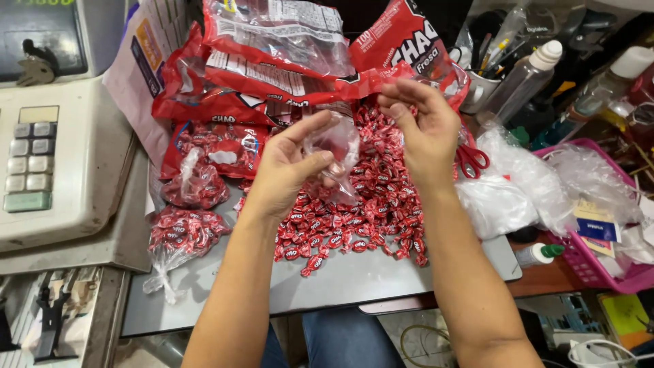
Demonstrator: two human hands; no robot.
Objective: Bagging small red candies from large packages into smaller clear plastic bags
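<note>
**Clear Bag Held Open Above Loose Candy Pile**

A small clear plastic bag (335,146) is hanging between both hands above the bench, its film crumpled and glossy, its mouth turned upward. The left hand (286,170) is pinching its near edge between thumb and fingers; the right hand (422,129) is pinching the far edge with curled fingertips. Whether anything is sitting inside it cannot be told through the film. Directly beneath, a pile of loose candies (354,218) in red wrappers with white markings is lying spread across the grey bench surface (354,283), the pieces touching and overlapping, a few stragglers resting at the near edge.
</note>
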